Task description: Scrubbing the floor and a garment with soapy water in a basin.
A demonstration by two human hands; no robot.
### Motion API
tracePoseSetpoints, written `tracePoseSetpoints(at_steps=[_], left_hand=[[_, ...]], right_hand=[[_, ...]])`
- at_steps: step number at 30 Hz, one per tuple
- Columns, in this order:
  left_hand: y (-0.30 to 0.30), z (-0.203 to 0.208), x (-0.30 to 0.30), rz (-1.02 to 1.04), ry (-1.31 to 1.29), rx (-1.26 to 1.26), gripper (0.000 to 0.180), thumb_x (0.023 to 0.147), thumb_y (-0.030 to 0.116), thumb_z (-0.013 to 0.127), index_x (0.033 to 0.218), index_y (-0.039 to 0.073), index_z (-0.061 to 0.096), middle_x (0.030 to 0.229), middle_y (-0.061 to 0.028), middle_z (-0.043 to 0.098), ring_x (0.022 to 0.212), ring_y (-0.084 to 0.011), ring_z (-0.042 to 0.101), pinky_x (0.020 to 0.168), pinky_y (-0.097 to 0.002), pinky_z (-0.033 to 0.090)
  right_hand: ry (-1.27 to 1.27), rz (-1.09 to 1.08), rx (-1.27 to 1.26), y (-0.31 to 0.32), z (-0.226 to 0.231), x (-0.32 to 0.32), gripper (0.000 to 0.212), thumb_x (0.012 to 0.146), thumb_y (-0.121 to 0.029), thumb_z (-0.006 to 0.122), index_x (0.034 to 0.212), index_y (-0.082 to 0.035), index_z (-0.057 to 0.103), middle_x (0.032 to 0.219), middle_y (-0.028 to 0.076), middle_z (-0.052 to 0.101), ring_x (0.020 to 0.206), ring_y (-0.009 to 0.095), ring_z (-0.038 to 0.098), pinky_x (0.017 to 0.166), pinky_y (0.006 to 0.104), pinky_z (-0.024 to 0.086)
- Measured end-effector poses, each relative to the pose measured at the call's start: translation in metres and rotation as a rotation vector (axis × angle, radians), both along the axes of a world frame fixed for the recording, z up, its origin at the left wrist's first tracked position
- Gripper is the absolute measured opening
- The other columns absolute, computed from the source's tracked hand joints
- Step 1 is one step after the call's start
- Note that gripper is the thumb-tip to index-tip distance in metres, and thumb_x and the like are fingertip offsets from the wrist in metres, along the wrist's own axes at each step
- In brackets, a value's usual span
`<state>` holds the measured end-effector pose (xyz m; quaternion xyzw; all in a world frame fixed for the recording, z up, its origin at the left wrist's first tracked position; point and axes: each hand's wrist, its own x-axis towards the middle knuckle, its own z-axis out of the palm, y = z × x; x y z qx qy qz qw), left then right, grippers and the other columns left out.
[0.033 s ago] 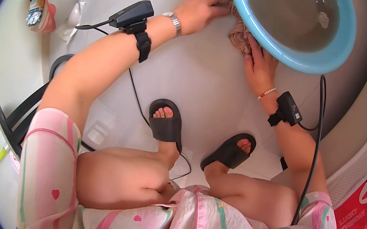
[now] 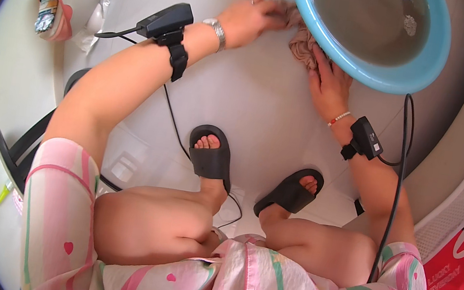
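Observation:
A bunched brown cloth [image 2: 302, 47] lies against the near left side of a light blue basin [image 2: 368, 76]. Murky greyish water fills part of the basin, with a small pale clump in it. My left hand [image 2: 250, 24], wearing a ring and a metal watch, grips the far left end of the cloth; its fingertips are smeared by motion. At the cloth's near end is my right hand [image 2: 329, 89], its fingers closed on the fabric just under the basin's rim. The rim and fingers partly hide the cloth.
Two black slippers [image 2: 209, 154] on my feet rest on the shiny pale floor. Black cables [image 2: 398, 188] trail from the wrist devices. At the left stands a white ledge with a pink holder [image 2: 62, 17]. A red-and-white box [image 2: 461, 257] stands at the right.
My left hand has shifted slightly toward me, with its end of the cloth. The right hand and the basin stay in place.

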<state>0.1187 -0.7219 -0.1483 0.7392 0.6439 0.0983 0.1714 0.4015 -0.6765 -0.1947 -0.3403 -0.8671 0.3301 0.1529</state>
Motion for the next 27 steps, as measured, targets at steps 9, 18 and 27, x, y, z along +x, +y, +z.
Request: tracePoseSetpoints(at_steps=[9,18,27], left_hand=[[-0.084,0.0,0.022,-0.035,-0.221,-0.317,0.034,0.082,0.0,0.066,0.112,0.016,0.067,0.124,-0.0081,0.056,0.112,-0.0333,0.058,0.097,-0.0426,0.05],[-0.106,0.0,0.054,0.228,-0.203,-0.472,0.032,0.082,0.006,0.07,0.112,0.015,0.066,0.131,-0.0126,0.051,0.119,-0.0351,0.055,0.101,-0.0413,0.049],[-0.173,0.066,-0.007,-0.028,0.304,-0.573,0.01,0.086,0.015,0.061,0.094,0.011,0.066,0.094,-0.0085,0.062,0.093,-0.0291,0.063,0.08,-0.0438,0.052]], right_hand=[[-0.037,0.398,-0.013,0.012,-0.004,-0.004,0.054,0.087,-0.012,0.066,0.139,-0.02,0.054,0.15,0.007,0.044,0.138,0.036,0.04,0.113,0.0563,0.032],[-0.112,0.418,0.152,0.007,-0.016,-0.015,0.048,0.086,-0.015,0.068,0.132,-0.022,0.058,0.149,0.001,0.042,0.137,0.034,0.04,0.112,0.0553,0.035],[-0.141,0.39,0.205,0.002,-0.022,-0.002,0.052,0.085,-0.013,0.069,0.135,-0.024,0.056,0.15,0.001,0.041,0.138,0.031,0.04,0.112,0.0536,0.036]])
